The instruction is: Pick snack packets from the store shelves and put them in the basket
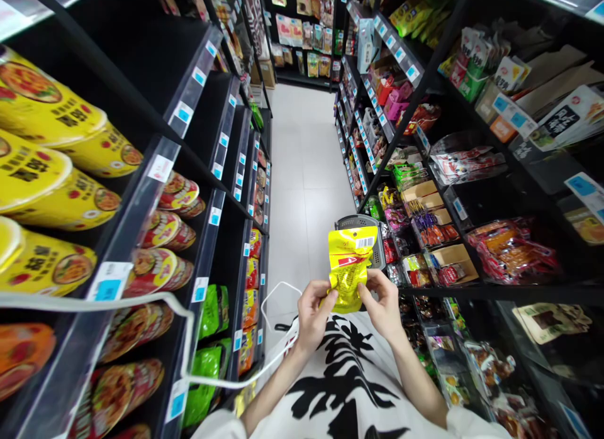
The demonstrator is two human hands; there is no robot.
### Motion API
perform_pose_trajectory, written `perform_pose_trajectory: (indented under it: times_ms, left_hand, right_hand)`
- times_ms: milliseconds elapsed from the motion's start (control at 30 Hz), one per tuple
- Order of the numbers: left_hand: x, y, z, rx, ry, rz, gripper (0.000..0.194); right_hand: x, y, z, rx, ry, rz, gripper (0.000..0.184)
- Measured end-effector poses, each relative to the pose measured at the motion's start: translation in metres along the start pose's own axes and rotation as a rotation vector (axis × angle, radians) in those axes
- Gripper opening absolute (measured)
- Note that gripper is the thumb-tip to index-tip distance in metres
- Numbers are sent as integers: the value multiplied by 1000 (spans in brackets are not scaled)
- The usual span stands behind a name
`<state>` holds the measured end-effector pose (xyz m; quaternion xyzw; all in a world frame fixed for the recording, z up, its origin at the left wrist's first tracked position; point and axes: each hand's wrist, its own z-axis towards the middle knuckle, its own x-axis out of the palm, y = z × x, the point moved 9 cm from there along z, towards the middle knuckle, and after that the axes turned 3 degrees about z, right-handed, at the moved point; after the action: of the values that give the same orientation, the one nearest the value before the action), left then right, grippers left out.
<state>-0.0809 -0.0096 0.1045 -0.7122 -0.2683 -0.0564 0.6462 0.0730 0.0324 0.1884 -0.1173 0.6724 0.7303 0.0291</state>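
A yellow snack packet [350,263] with a red patch and a white barcode label is held up in front of my shirt. My left hand [317,310] pinches its lower left edge, thumb on the near face. At the lower right edge my right hand [381,304] grips it the same way. The packet looks unopened and stands roughly upright. Behind it, partly hidden, is a grey plastic basket [361,222] with a perforated rim, beside the right shelves.
Shelves line both sides of a narrow aisle with a pale tiled floor [302,150]. Yellow noodle cups [56,168] fill the near left shelf. Bagged snacks [514,247] lie on the right shelves. A white cable [226,383] crosses at lower left, near my left arm.
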Motion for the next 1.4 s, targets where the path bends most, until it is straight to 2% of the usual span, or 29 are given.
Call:
perform_pose_trajectory:
  times_ms: [133,367,1200,1400]
  left_hand:
    - [-6,-2,-2,40,-24,110,22]
    - [-9,-8,-4,51,-75,165,23]
    - [-7,1,1,-2,-67,145,25]
    - [1,1,10,-43,-42,154,29]
  right_hand:
    - [3,-9,-1,45,23,24,19]
    - [6,-14,-1,72,45,66,22]
    - [5,-20,0,84,22,74,27]
    - [-1,-21,0,70,-39,12,19]
